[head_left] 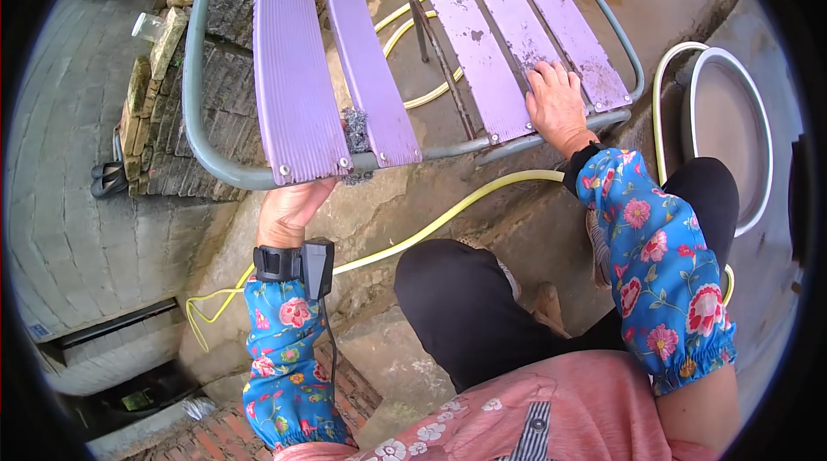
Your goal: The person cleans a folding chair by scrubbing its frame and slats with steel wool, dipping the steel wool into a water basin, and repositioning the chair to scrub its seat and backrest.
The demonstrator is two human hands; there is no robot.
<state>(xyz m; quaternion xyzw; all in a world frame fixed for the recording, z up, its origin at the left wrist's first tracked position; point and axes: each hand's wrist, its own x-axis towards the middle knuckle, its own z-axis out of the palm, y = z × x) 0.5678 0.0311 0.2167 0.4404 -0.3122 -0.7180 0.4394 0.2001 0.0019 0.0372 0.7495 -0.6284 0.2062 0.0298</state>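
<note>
A chair with purple ribbed slats on a grey tube frame is tilted up in front of me. My left hand reaches up behind the lower end of the left slat, its fingers mostly hidden. Beside it, grey steel wool shows in the gap between two slats, wrapped about the tube; the hand appears closed on it. My right hand lies on the stained slats of the other section, its fingers bent over a slat near the lower tube.
A yellow hose runs across the wet ground below the chair. To the right stands a round basin with a pale rim. Stacked bricks or tiles, a clear plastic cup and dark shoes are at left.
</note>
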